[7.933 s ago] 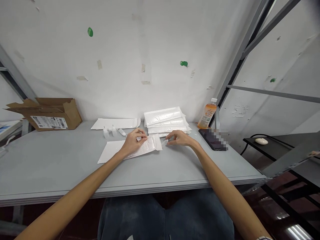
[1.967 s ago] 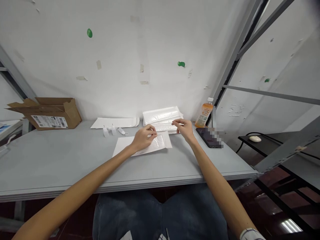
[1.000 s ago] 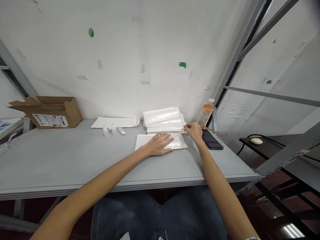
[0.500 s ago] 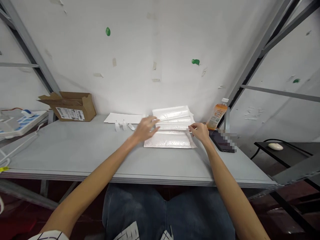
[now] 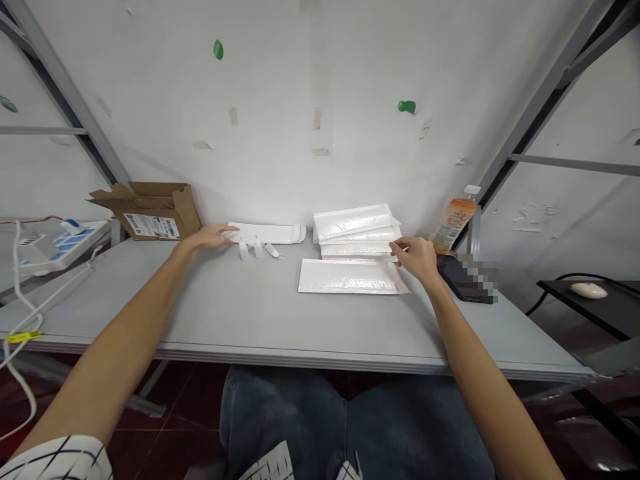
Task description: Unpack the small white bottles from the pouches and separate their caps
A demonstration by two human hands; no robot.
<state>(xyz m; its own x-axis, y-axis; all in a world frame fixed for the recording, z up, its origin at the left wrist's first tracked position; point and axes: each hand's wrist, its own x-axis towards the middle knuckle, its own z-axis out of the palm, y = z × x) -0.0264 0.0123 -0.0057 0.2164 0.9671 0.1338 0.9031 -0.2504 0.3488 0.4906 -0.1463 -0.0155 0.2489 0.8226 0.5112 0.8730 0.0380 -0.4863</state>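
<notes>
My left hand (image 5: 214, 236) is at the left end of a long flat white packet (image 5: 267, 233) by the wall, its fingers stretched over that end. Just in front of the packet lie small white pieces (image 5: 257, 248). My right hand (image 5: 413, 257) is pinched at the right edge of several overlapping white padded envelopes (image 5: 355, 223); what lies between its fingertips is too small to make out. Another white padded envelope (image 5: 347, 277) lies flat in front of that pile, nearer the table's front edge.
An open cardboard box (image 5: 157, 217) stands at the back left, beside a power strip (image 5: 80, 243) with white cables. An orange drink bottle (image 5: 455, 220) and a dark phone (image 5: 463, 279) are at the right. A white mouse (image 5: 589, 290) rests on a black shelf (image 5: 575, 310).
My left hand has moved left, from the padded envelopes to the long white packet. My right hand remains at the envelopes' right edge. The view has shifted slightly.
</notes>
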